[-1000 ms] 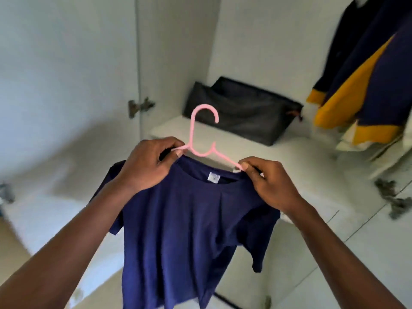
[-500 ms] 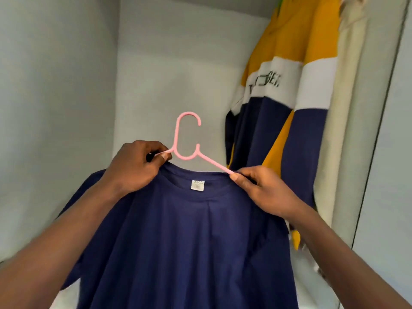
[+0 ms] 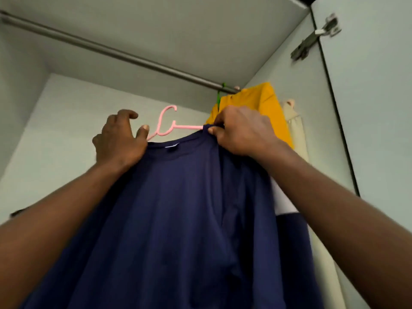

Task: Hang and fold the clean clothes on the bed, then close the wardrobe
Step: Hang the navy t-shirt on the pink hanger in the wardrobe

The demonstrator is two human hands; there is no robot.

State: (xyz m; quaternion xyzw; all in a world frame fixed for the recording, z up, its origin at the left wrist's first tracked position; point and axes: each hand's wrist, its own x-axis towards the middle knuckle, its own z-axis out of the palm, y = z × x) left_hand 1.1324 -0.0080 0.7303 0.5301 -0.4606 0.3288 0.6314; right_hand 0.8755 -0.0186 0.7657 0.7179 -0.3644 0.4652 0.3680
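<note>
A navy blue T-shirt (image 3: 178,208) hangs on a pink plastic hanger (image 3: 166,124), raised inside the wardrobe below the metal rail (image 3: 111,50). My left hand (image 3: 120,139) holds the shirt's left shoulder over the hanger arm, thumb against the pink plastic, index finger lifted. My right hand (image 3: 242,130) pinches the right shoulder of the shirt where the hanger arm enters it. The hanger's hook is free in the air, well under the rail.
A yellow garment (image 3: 265,108) on a green hanger (image 3: 219,95) and a cream garment (image 3: 296,134) hang at the rail's right end. The wardrobe's right side panel carries a metal hinge (image 3: 316,36). Most of the rail to the left is bare.
Both hands have lifted the shirt and hanger upward toward the rail, and my view has tilted up from the shelf to the wardrobe's top. My left index finger has loosened.
</note>
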